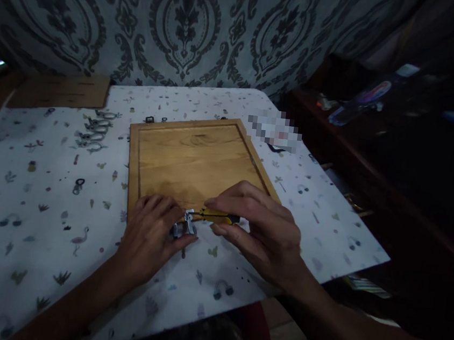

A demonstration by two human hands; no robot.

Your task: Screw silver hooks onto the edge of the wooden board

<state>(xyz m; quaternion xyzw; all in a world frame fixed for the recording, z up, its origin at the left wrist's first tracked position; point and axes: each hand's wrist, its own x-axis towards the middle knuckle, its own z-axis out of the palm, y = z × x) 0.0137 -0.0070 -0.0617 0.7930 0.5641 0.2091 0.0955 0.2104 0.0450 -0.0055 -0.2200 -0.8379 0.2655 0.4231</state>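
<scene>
A: Fingers?
B: Left hand [150, 232] pinches a small metal fitting [190, 227] by the near edge of a framed wooden panel [191, 161]; right hand [263, 230] grips a yellow-and-black screwdriver [222, 217], tip at the fitting.
A: Progress?
B: Mid-step, I'd judge — no fitting visible on the panel's face.
A: Left over?
B: Row of ringed metal pieces [89, 137], far left — finished or waiting, can't tell.

Room left of board [195, 161]; metal pieces [97, 129], perhaps hinges, obstruct farther back.
</scene>
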